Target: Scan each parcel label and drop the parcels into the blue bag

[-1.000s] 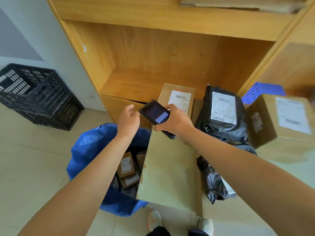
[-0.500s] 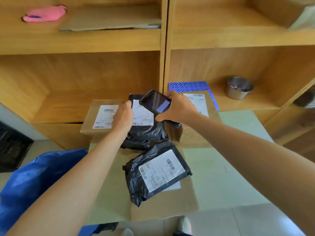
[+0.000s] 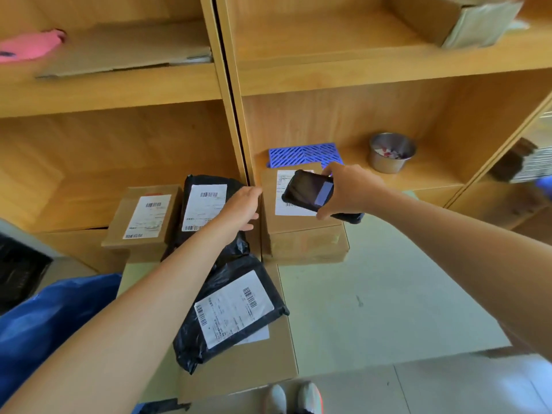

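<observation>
right hand (image 3: 349, 189) grips a black handheld scanner (image 3: 310, 191), held over the white label of a cardboard parcel (image 3: 301, 231) at the shelf edge. left hand (image 3: 242, 209), fingers extended and holding nothing, rests at that parcel's left side, over an upright black poly parcel (image 3: 206, 204). another black poly parcel (image 3: 230, 312) lies nearer. blue bag (image 3: 44, 324) sits lower left.

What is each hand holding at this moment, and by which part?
The right hand grips the black handheld scanner by its near end. The left hand rests on the upright black parcel, fingers straight, gripping nothing.
</observation>
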`<state>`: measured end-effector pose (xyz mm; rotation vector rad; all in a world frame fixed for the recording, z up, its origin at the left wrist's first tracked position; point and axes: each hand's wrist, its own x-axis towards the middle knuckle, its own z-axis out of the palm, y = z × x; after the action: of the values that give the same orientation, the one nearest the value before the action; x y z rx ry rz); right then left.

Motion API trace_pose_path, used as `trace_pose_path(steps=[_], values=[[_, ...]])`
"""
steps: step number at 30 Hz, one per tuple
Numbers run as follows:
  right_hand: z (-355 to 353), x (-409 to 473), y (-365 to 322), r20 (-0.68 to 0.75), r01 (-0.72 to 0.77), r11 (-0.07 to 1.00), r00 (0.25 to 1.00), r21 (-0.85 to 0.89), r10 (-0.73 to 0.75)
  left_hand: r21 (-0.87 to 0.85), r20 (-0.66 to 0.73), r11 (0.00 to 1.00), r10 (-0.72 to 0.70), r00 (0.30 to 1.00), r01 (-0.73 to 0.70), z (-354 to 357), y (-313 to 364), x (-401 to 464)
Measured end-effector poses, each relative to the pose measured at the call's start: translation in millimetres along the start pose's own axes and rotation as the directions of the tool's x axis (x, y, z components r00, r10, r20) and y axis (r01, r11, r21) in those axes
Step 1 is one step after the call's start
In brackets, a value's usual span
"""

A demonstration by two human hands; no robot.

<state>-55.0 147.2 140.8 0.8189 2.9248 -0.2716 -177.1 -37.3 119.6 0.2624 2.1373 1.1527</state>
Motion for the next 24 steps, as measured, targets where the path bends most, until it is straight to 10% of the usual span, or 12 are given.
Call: trace_pose_path(steps=[24], values=[[-28.5, -15.7, 70.0, 0.120, 0.021, 0.958, 0.993, -0.287, 0.014, 0.134, 0.008, 0.982, 0.136, 0.991, -0.136, 36.0, 22.7, 15.7]])
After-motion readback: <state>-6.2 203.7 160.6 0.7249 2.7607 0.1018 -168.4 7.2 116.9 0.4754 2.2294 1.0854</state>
